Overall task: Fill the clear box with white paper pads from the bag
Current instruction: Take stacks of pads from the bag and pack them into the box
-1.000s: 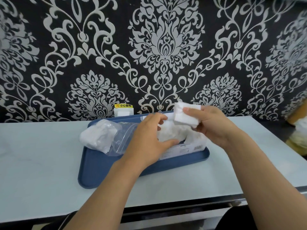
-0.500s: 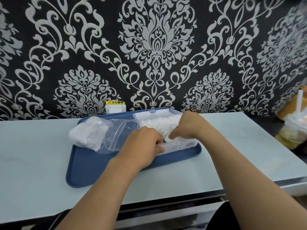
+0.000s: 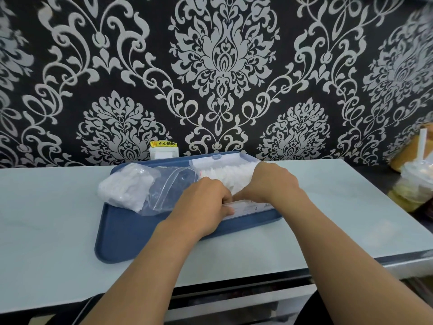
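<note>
Now both hands (image 3: 236, 188) press white pads (image 3: 230, 174) into the clear box (image 3: 248, 206).

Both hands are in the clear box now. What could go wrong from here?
1. Pads stand packed and proud of the clear box; the right hand pressing could buckle them or pop some out.
2. The left hand sits against the open bag; a nudge could spill the remaining pads onto the blue tray.

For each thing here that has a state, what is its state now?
Box: lid open, pads inside.
Bag: open, lying on the tray, pads left in it.
Left hand: at the box's front wall; grip unclear.
Right hand: fingers down in the box, hidden.
</note>
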`<state>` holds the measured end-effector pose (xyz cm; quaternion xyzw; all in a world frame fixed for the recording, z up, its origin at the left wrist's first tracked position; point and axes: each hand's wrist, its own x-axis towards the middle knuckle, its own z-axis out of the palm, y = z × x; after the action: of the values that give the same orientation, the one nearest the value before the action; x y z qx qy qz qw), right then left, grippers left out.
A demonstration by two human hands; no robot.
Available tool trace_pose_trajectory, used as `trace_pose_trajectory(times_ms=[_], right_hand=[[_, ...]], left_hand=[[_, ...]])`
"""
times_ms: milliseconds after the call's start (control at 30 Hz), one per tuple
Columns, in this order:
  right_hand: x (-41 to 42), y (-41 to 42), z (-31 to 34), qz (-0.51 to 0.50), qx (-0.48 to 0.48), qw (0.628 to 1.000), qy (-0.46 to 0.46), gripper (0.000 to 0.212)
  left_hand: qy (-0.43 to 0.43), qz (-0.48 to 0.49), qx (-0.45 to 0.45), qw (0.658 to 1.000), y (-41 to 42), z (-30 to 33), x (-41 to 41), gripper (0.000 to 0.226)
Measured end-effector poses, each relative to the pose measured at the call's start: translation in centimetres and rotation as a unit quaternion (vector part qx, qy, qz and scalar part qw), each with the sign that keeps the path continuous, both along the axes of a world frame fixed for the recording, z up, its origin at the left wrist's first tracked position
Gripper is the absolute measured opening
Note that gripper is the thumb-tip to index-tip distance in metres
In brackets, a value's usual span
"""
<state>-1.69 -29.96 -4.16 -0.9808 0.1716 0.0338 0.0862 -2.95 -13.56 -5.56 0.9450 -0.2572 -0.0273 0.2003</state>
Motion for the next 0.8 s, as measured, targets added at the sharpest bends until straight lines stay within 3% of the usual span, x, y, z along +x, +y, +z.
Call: trace_pose_trajectory(times_ms=[133, 333, 467, 533, 667, 800], right_hand=[[-0.1, 0.0, 0.4, -0.026, 0.022, 0.999, 0.014, 0.073], [0.1, 0.4, 0.0, -0.018, -0.019, 1.000, -0.002, 0.084], [0.2, 0.7, 0.0, -0.031, -0.058, 0.998, -0.012, 0.038], [0.2, 0.9, 0.0, -0.029, -0.072, 0.997, -0.011, 0.026], [0.2, 0.9, 0.1, -0.024, -0.057, 0.998, -0.006, 0.034], [-0.6, 0.2, 1.8, -0.009, 0.069, 0.997, 0.034, 0.054]], left_hand=[[-0.001, -0.006, -0.002, 1.000, -0.1, 0.1, -0.2, 0.014], [-0.004, -0.002, -0.005, 1.000, -0.1, 0.2, -0.3, 0.015], [-0.001, 0.000, -0.003, 1.000, -0.1, 0.2, -0.4, 0.029], [-0.002, 0.001, -0.003, 1.000, -0.1, 0.2, -0.4, 0.029], [-0.010, 0.003, -0.004, 1.000, -0.1, 0.2, -0.5, 0.029], [-0.022, -0.007, -0.004, 1.000, -0.1, 0.0, -0.5, 0.023]])
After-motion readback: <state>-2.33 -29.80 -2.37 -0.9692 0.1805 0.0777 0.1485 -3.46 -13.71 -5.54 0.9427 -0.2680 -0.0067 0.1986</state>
